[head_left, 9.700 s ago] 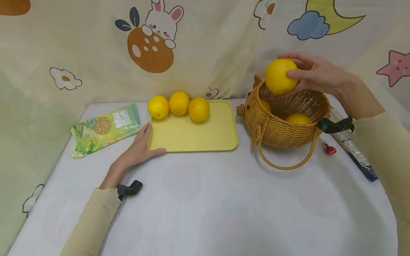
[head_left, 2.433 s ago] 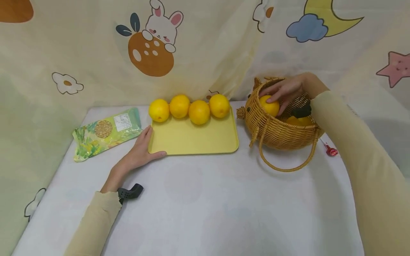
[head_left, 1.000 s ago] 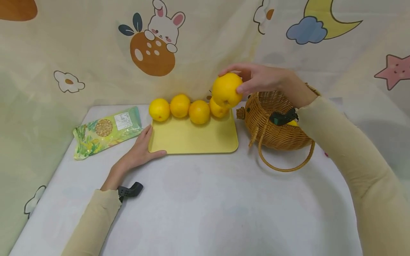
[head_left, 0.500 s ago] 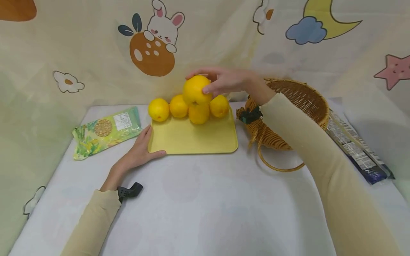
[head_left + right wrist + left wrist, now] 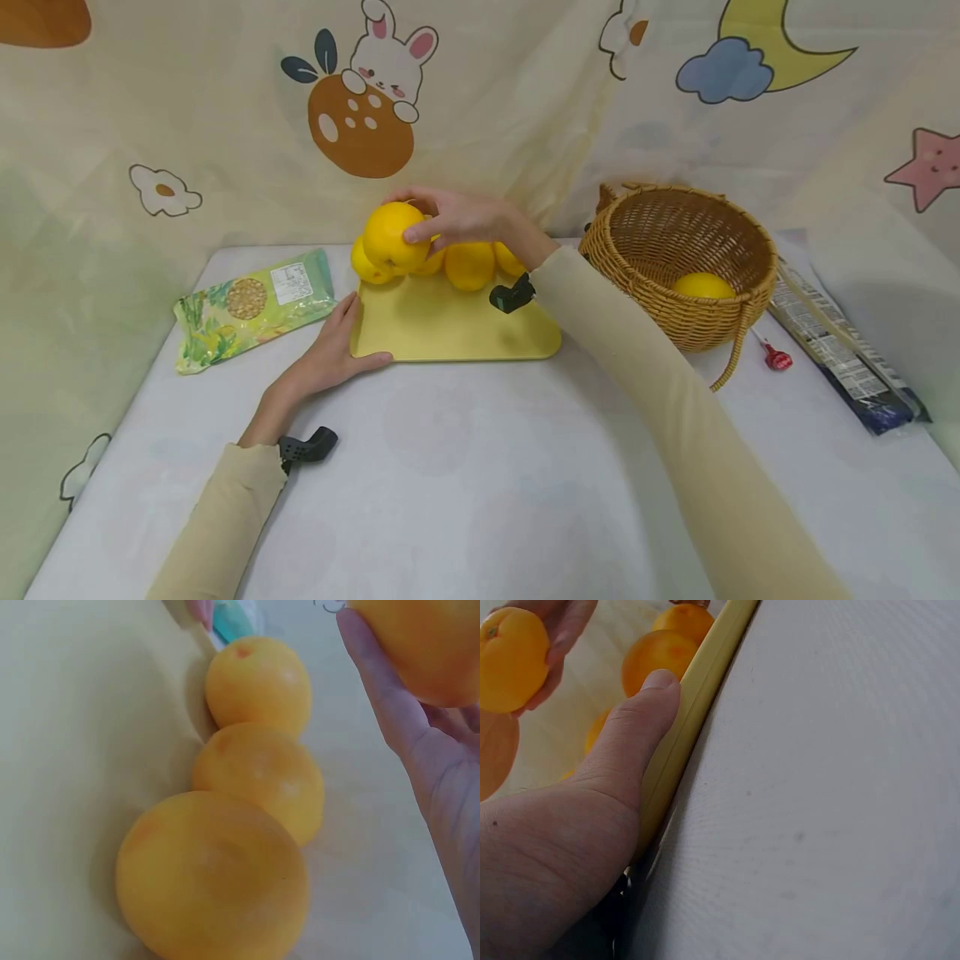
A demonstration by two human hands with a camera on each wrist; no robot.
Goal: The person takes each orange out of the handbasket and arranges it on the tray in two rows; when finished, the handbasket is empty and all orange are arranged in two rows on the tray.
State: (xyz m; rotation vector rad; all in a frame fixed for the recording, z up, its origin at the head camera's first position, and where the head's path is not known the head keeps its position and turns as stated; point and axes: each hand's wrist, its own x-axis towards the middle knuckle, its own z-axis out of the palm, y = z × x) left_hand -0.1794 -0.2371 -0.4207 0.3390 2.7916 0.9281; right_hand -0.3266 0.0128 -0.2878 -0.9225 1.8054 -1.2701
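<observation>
My right hand grips a yellow-orange orange above the tray's back left corner, overlapping the leftmost orange of the row below. In the right wrist view the held orange is at the top right, beside the row. Several oranges line the back of the yellow tray, partly hidden by my right hand and wrist. At the tray's front left corner lies my left hand, fingers along the left side, thumb along the front edge. The left wrist view shows that thumb against the rim.
A woven basket with an orange inside stands to the right, partly behind my right sleeve. Beside it lie a red-wrapped lollipop and a long dark package. A green bag is left of the tray.
My right hand took an orange from the basket and carried it left across the tray, lowering it toward the left end. The row had gained one orange before that. My left hand stays put.
</observation>
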